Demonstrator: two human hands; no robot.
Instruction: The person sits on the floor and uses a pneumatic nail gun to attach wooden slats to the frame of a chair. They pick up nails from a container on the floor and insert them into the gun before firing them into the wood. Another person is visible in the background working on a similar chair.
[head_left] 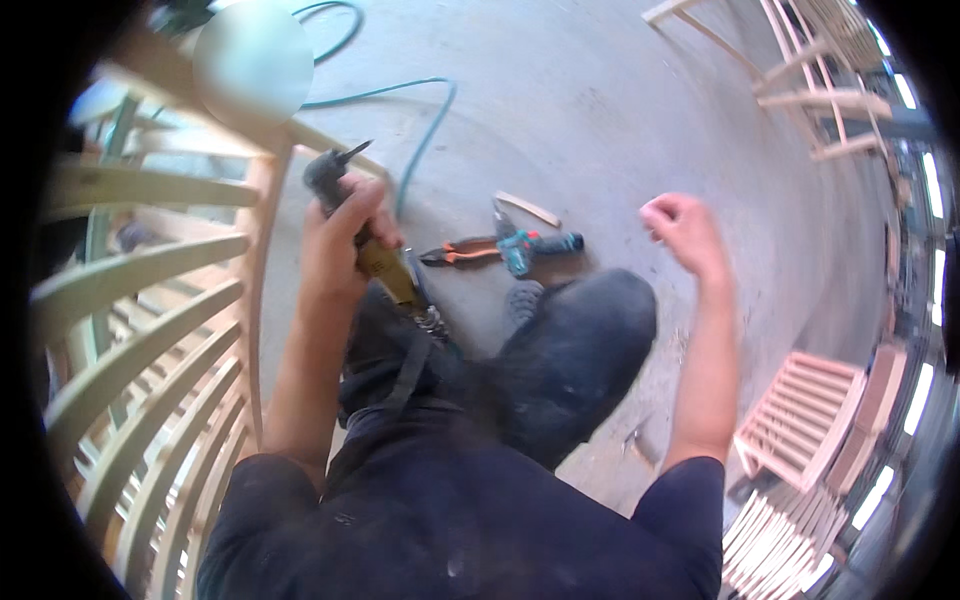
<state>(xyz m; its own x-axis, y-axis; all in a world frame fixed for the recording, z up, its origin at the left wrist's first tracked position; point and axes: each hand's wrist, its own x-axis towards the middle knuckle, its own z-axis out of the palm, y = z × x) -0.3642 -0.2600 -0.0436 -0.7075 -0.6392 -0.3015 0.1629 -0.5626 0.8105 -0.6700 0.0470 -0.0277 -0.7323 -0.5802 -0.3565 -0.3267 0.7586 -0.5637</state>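
My left hand [345, 225] is wrapped around a yellow and black air tool [384, 268]. Its dark head and thin pointed bit tilt up and to the right, and a metal fitting shows at its lower end. Close by on the left stands a slatted wooden frame [262, 215], apart from the bit. Out to the right, my right hand [688, 232] is raised above the floor with its fingers pinched together; whatever may be between them is too small to tell. Between my hands, pliers with orange handles [470, 252] and a teal and black cordless drill [535, 247] lie on the floor.
A curved wood strip [528, 209] lies beyond the drill. A green hose [425, 140] snakes over the concrete floor. More wooden frames stand at the far right [820, 98] and near right [803, 415], beside a pile of wood strips [775, 545]. My bent knee [610, 310] rises between my arms.
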